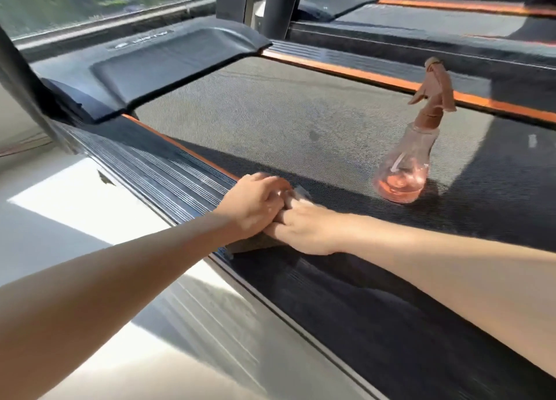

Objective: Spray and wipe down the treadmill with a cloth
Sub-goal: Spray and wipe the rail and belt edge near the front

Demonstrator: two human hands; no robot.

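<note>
where the grey cloth (254, 245) lies bunched at the edge of the treadmill belt (270, 114), both hands meet over it. the left hand (257, 208) has its grip closed, fingers curled down round a fold of the fabric. the right hand (305, 232) touches the left, its grip clamped on the same cloth, though blur softens the fingertips. just left of the grip runs an orange strip (180, 148), then the ribbed side rail (162, 171). well to the right of the grip and a little beyond it, a spray bottle (403, 171) stands upright on the belt, clear, with pink liquid in its lower part and a pinkish trigger head. farther ahead of the grip, the dark motor cover (168, 65) caps the belt's end. past that is a window (60, 5) showing greenery, with a dark post (278, 5) and a second treadmill (436, 20) off to the right. left of the grip, below the rail, the pale floor (60, 219) carries a bright patch of sun.
</note>
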